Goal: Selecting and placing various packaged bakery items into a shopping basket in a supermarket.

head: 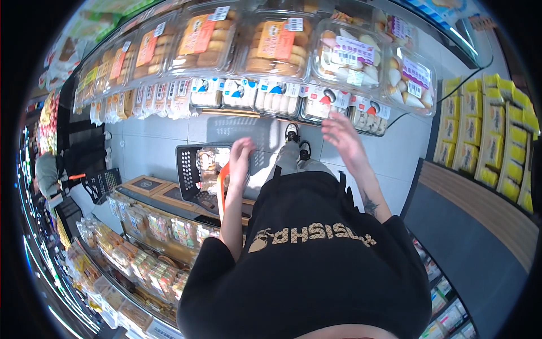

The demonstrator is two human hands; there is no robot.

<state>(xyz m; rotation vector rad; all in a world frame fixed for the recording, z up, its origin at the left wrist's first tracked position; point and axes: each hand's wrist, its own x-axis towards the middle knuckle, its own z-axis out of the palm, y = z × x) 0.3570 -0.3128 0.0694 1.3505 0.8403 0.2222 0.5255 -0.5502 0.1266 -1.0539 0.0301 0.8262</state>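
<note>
My left hand [239,163] is raised with loosely bent fingers, and I see nothing in it. An orange handle [220,186] of a dark shopping basket [183,169] runs along my left forearm, so the basket appears to hang from that arm. Inside the basket lie clear-wrapped baked goods [207,163]. Empty and with fingers apart, my right hand [344,137] is just in front of the lower shelf, near a clear pack of white rolls with a red-marked label [325,101]. Above it on the upper tier stands a clear box of cone-shaped pastries [348,59].
Clear boxes of round pastries [277,46] line the upper tier. Yellow packs [472,106] fill a rack at right. Behind my left side stands a display with packaged goods [139,220]. Another person [47,171] is at far left, near a second basket [101,184].
</note>
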